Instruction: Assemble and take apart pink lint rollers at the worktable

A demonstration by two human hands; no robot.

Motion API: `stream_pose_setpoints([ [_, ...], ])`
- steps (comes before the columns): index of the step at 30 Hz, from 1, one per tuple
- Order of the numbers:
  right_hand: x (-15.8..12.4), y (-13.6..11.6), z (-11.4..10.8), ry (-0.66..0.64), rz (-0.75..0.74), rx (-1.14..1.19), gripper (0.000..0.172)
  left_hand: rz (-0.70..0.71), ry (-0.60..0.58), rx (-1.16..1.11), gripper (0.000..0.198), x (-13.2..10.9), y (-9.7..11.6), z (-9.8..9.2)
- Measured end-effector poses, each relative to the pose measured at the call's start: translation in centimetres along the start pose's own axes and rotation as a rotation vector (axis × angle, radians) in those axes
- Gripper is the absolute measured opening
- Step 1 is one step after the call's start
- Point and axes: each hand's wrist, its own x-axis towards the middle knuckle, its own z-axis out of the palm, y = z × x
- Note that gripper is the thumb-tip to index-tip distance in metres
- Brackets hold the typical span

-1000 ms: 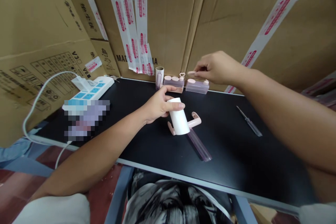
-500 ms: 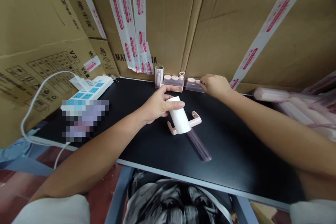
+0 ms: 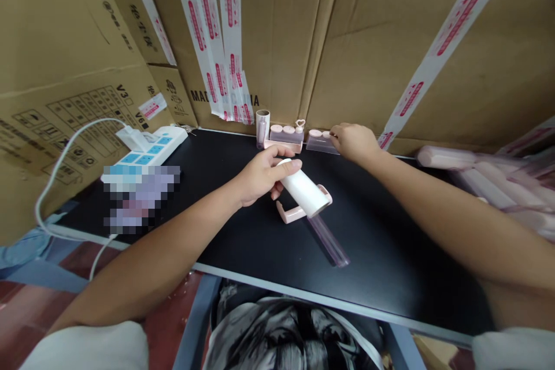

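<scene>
My left hand [image 3: 264,175] grips a white tube [image 3: 306,191] near its upper end, tilted above the table. Partly behind the tube lies a pale pink bracket-shaped piece [image 3: 293,215] on the black tabletop. A clear purple-tinted strip [image 3: 328,241] rests just in front of it. At the back, my right hand [image 3: 355,141] has its fingertips pinched at the right end of a clear purple holder with round pink caps [image 3: 318,134]; whatever is between the fingers is hidden. Left of that stands a similar holder with pink caps [image 3: 286,134], beside an upright white tube [image 3: 262,127].
A white power strip [image 3: 151,153] with a plugged-in charger and white cable sits at the left. Pink and clear purple parts [image 3: 498,179] are piled at the right. Cardboard walls [image 3: 381,40] close off the back and left. The table's grey edge [image 3: 281,289] runs along the front.
The white tube in my left hand has swung so its lower end points further right, uncovering more of the pink bracket-shaped piece. My right hand stays at the capped holder.
</scene>
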Motion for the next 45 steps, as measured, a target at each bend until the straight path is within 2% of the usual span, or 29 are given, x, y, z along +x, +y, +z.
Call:
stream_pose_setpoints([
  [2,-0.4,-0.3,-0.3,0.017,-0.043,0.057,0.037,-0.010,0.012,-0.050,0.046,0.1,-0.2,0.1],
  [4,-1.4,-1.1,-0.7,0.019,-0.175,0.255,0.042,-0.028,0.028,-0.111,0.043,0.3,-0.2,0.2],
  [6,-3.0,-2.6,-1.2,0.026,-0.344,0.612,0.069,-0.040,0.051,-0.158,0.043,0.4,-0.3,0.3],
  [8,-5.2,-4.7,-2.1,0.074,-0.420,0.937,0.094,-0.046,0.072,-0.178,0.046,0.5,-0.3,0.4],
  [9,-6.3,-5.9,-2.7,0.115,-0.426,1.045,0.097,-0.050,0.083,-0.180,0.048,0.5,-0.4,0.5],
  [10,-7.3,-7.1,-3.4,0.166,-0.418,1.113,0.091,-0.055,0.090,-0.175,0.051,0.5,-0.5,0.7],
  [11,-8.2,-8.1,-4.2,0.214,-0.407,1.133,0.077,-0.062,0.091,-0.162,0.055,0.5,-0.6,0.8],
  [13,-9.4,-9.3,-6.0,0.274,-0.354,1.082,0.052,-0.073,0.086,-0.105,0.062,0.4,-0.7,1.0],
  [15,-9.6,-9.0,-7.8,0.323,-0.272,1.017,0.046,-0.061,0.098,-0.009,0.068,0.3,-0.9,1.1],
  [17,-8.9,-7.0,-9.0,0.392,-0.167,0.917,0.048,-0.020,0.135,0.105,0.066,0.3,-1.1,1.1],
  [19,-7.6,-3.9,-9.1,0.476,-0.063,0.753,0.044,0.036,0.147,0.225,0.058,0.4,-1.4,0.9],
  [21,-6.1,-0.4,-8.1,0.435,0.050,0.577,0.040,0.086,0.123,0.339,0.054,0.5,-1.7,0.7],
  [24,-4.3,3.9,-4.9,0.329,0.250,0.426,0.052,0.133,0.085,0.437,0.055,0.8,-2.1,0.5],
  [26,-3.5,5.7,-2.4,0.253,0.354,0.402,0.066,0.150,0.072,0.453,0.057,0.9,-2.3,0.4],
  [28,-2.9,6.5,-0.4,0.238,0.390,0.417,0.069,0.157,0.068,0.465,0.055,0.9,-2.3,0.3],
  [30,-2.4,6.8,1.0,0.241,0.398,0.447,0.068,0.156,0.072,0.481,0.052,0.9,-2.3,0.3],
  [33,-1.8,6.7,1.7,0.237,0.408,0.478,0.067,0.153,0.069,0.493,0.049,0.8,-2.0,0.2],
  [37,-1.5,6.4,1.4,0.247,0.415,0.503,0.073,0.157,0.031,0.527,0.045,0.6,-1.8,0.3],
  [40,-2.2,6.0,0.6,0.289,0.421,0.507,0.074,0.180,-0.055,0.674,0.042,0.1,-1.7,0.6],
  [43,-4.2,4.7,-0.9,0.305,0.386,0.525,0.060,0.188,-0.162,0.921,0.041,-0.4,-1.6,1.1],
  [45,-6.3,3.0,-2.2,0.254,0.298,0.563,0.044,0.174,-0.241,1.056,0.039,-0.7,-1.5,1.4],
])
